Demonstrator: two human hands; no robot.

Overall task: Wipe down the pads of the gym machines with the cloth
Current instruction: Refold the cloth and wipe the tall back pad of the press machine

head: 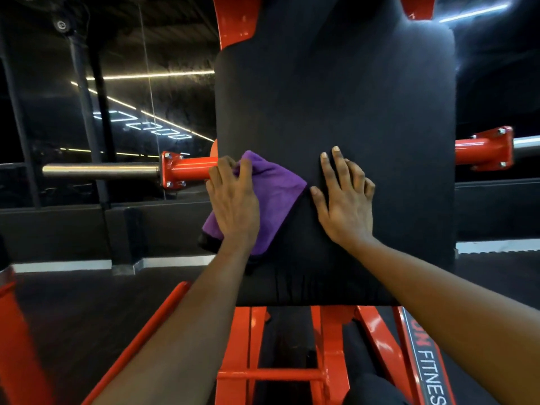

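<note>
A large black pad (350,106) of an orange gym machine fills the middle of the view. A purple cloth (276,188) lies against the pad's lower left edge. My left hand (233,203) presses on the cloth with its fingers bent over the cloth's upper corner at the pad's side. My right hand (344,197) lies flat on the bare pad just right of the cloth, fingers straight and spread, holding nothing.
Orange frame bars (242,355) run below the pad. A steel weight peg (99,171) on an orange sleeve sticks out to the left, another orange sleeve (482,149) to the right. A mirror wall with light strips stands behind. Dark floor lies at the left.
</note>
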